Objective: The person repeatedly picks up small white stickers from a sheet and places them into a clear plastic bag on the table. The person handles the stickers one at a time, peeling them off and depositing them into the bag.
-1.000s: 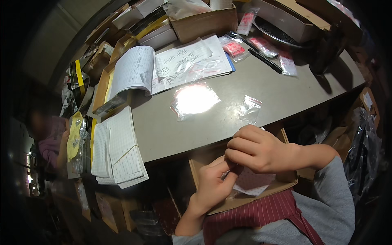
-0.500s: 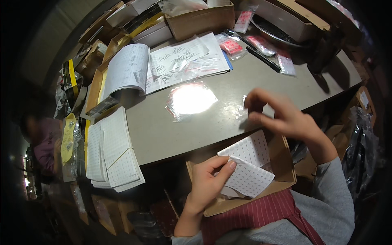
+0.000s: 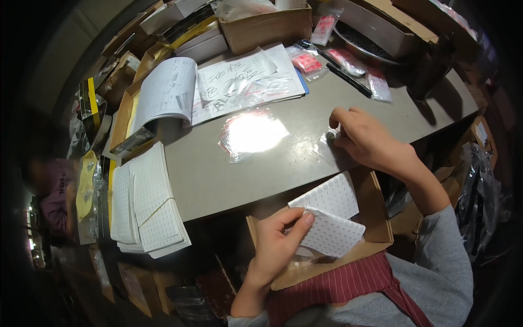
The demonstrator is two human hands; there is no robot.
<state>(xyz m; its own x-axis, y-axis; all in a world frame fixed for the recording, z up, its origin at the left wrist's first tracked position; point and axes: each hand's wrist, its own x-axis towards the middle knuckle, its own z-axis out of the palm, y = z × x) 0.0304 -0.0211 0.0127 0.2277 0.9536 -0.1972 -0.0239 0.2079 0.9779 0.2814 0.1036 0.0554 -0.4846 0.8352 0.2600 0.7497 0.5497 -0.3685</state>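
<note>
My left hand [image 3: 277,240] pinches a folded sheet of small round white stickers [image 3: 332,233] between thumb and forefinger. The sheet is over an open cardboard box [image 3: 377,237] that rests against my lap. On the grey table, my right hand [image 3: 373,140] has its fingers closed on the upper part of a small clear plastic bag [image 3: 325,154]. Something dark shows at those fingertips, too small to name. Left of this bag lies a fanned pile of clear bags [image 3: 253,134], bright with glare.
Rubber-banded sticker sheets [image 3: 155,210] lie at the table's left edge, below an open notebook [image 3: 169,90] and handwritten papers [image 3: 239,73]. A black pen [image 3: 350,80] and red-printed bag packs [image 3: 308,62] lie at the back, near a cardboard box [image 3: 267,30].
My right hand has come down onto the small clear bag, and its fingers have closed. My left hand stays in place with the sticker sheet.
</note>
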